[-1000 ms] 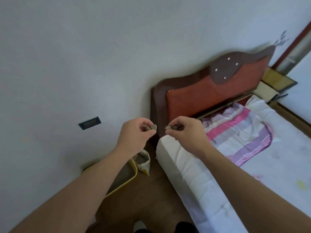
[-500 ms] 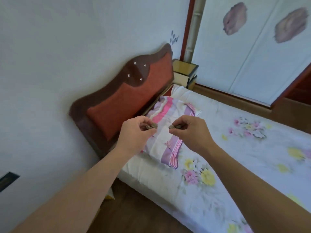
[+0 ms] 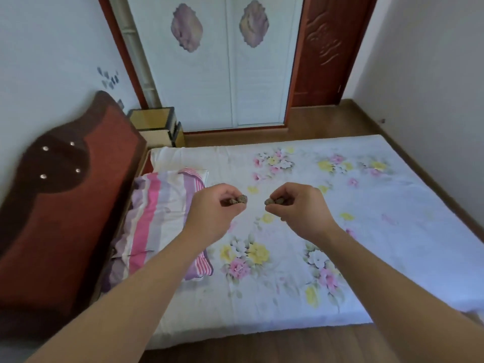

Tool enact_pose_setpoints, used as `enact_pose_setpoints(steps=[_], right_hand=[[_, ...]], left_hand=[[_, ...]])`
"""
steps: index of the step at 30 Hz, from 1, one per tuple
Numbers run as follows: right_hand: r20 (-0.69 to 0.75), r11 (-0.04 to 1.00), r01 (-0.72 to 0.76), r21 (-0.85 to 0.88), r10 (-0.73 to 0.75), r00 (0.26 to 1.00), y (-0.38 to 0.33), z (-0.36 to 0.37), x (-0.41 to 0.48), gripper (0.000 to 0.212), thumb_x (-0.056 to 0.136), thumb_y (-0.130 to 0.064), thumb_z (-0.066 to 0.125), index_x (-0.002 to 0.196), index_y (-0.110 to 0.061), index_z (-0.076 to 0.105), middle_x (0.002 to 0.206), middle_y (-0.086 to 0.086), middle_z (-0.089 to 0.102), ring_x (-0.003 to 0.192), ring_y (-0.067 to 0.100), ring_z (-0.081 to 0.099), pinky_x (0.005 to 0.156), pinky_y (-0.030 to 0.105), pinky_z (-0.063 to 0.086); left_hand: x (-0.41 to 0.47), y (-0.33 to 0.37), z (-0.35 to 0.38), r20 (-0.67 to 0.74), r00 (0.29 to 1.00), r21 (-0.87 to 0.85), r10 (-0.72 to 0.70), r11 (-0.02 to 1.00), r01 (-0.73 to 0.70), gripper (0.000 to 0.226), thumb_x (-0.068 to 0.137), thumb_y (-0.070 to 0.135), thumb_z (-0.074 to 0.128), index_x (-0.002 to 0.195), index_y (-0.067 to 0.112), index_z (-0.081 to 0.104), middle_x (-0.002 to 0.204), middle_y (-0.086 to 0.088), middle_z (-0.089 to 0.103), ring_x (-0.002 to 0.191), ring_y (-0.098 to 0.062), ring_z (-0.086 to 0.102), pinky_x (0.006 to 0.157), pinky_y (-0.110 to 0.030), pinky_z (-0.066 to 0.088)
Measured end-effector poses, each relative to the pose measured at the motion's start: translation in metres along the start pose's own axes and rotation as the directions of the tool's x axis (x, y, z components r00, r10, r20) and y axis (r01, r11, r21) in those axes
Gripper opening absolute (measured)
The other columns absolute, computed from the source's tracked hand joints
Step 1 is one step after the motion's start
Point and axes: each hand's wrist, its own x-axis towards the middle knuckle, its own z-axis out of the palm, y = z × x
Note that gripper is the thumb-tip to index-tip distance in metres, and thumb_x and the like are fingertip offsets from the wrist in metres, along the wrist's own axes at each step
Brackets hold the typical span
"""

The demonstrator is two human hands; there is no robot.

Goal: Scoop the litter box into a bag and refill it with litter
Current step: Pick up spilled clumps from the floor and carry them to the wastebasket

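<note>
Okay, two small brown-grey clumps, likely litter but too blurry to be sure. Left clump (image 3: 239, 199) is pinched in the left hand (image 3: 212, 213) between thumb and curled fingers; right clump (image 3: 273, 201) is pinched the same way in the right hand (image 3: 301, 208). The hands are near each other, not touching, held over the floral bed (image 3: 366, 231). A striped pillow (image 3: 162, 205) lies at the bed's left end against a red-brown headboard (image 3: 65, 205). A nightstand (image 3: 154, 121) stands past the headboard. White wardrobe (image 3: 222, 82) and brown door (image 3: 322, 53) stand at the far wall.
</note>
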Motion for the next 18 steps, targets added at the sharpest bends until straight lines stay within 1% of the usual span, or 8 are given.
enact_pose_setpoints(steps=[3, 6, 9, 11, 13, 14, 16, 18], right_hand=[[-0.112, 0.999, -0.044, -0.013, 0.043, 0.993, 0.007, -0.014, -0.015, 0.01, 0.078, -0.018, 0.081, 0.081, -0.015, 0.072, 0.07, -0.003, 0.068, 0.058, 0.011, 0.06, 0.061, 0.036, 0.057], [-0.208, 0.995, -0.101, 0.0, 0.098, 0.973, 0.014, -0.021, -0.032, 0.011, 0.078, -0.018, 0.082, 0.081, -0.015, 0.072, 0.071, -0.002, 0.068, 0.059, 0.013, 0.06, 0.062, 0.039, 0.058], [-0.287, 0.985, -0.168, 0.029, 0.169, 0.943, 0.024, -0.025, -0.053, 0.011, 0.077, -0.017, 0.082, 0.08, -0.016, 0.072, 0.07, -0.002, 0.068, 0.059, 0.014, 0.06, 0.062, 0.041, 0.058], [-0.34, 0.977, -0.207, 0.042, 0.209, 0.917, 0.033, -0.03, -0.068, 0.011, 0.076, -0.017, 0.083, 0.079, -0.017, 0.072, 0.07, -0.002, 0.068, 0.062, 0.018, 0.063, 0.063, 0.043, 0.058], [-0.387, 0.968, -0.243, 0.065, 0.249, 0.888, 0.041, -0.037, -0.082, 0.011, 0.075, -0.017, 0.082, 0.079, -0.017, 0.072, 0.071, 0.001, 0.069, 0.064, 0.023, 0.065, 0.064, 0.043, 0.058], [-0.408, 0.963, -0.259, 0.08, 0.268, 0.872, 0.045, -0.042, -0.09, 0.01, 0.076, -0.016, 0.082, 0.079, -0.017, 0.072, 0.072, 0.002, 0.069, 0.064, 0.024, 0.064, 0.063, 0.04, 0.058], [-0.446, 0.953, -0.286, 0.103, 0.301, 0.843, 0.052, -0.054, -0.107, 0.01, 0.076, -0.015, 0.081, 0.078, -0.018, 0.072, 0.073, 0.003, 0.069, 0.059, 0.018, 0.061, 0.06, 0.035, 0.055], [-0.482, 0.944, -0.307, 0.123, 0.327, 0.813, 0.061, -0.071, -0.123, 0.011, 0.077, -0.015, 0.081, 0.078, -0.019, 0.071, 0.071, 0.0, 0.069, 0.056, 0.013, 0.059, 0.058, 0.034, 0.053]], left_hand=[[0.008, 0.008, 0.015, 0.083, 0.994, 0.018, 0.066, 0.998, -0.068, 0.015, 0.079, 0.016, 0.08, 0.084, 0.028, 0.072, 0.083, 0.012, 0.073, 0.077, 0.0, 0.067, 0.07, -0.016, 0.053], [0.011, 0.013, 0.028, 0.182, 0.977, -0.001, 0.114, 0.993, -0.115, 0.018, 0.079, 0.015, 0.08, 0.081, 0.03, 0.07, 0.081, 0.013, 0.072, 0.075, 0.002, 0.065, 0.063, -0.008, 0.047], [0.013, 0.018, 0.046, 0.272, 0.951, -0.022, 0.145, 0.989, -0.144, 0.022, 0.079, 0.016, 0.081, 0.077, 0.034, 0.069, 0.079, 0.014, 0.072, 0.074, 0.0, 0.066, 0.063, -0.011, 0.047], [0.011, 0.024, 0.061, 0.325, 0.93, -0.039, 0.173, 0.985, -0.17, 0.026, 0.078, 0.014, 0.081, 0.075, 0.036, 0.068, 0.078, 0.015, 0.071, 0.073, -0.001, 0.065, 0.063, -0.013, 0.049], [0.007, 0.032, 0.078, 0.383, 0.903, -0.056, 0.196, 0.98, -0.189, 0.025, 0.078, 0.012, 0.081, 0.075, 0.034, 0.069, 0.077, 0.013, 0.071, 0.071, -0.002, 0.065, 0.062, -0.013, 0.049], [0.004, 0.037, 0.086, 0.41, 0.888, -0.064, 0.21, 0.977, -0.202, 0.023, 0.078, 0.012, 0.081, 0.076, 0.032, 0.07, 0.077, 0.012, 0.071, 0.07, -0.001, 0.065, 0.061, -0.011, 0.048], [0.0, 0.047, 0.105, 0.457, 0.857, -0.078, 0.239, 0.97, -0.23, 0.019, 0.079, 0.011, 0.081, 0.079, 0.028, 0.071, 0.077, 0.011, 0.072, 0.069, 0.0, 0.065, 0.059, -0.009, 0.045], [-0.004, 0.061, 0.126, 0.496, 0.827, -0.093, 0.265, 0.963, -0.253, 0.018, 0.079, 0.011, 0.08, 0.079, 0.026, 0.071, 0.077, 0.01, 0.072, 0.07, 0.0, 0.065, 0.06, -0.007, 0.044]])
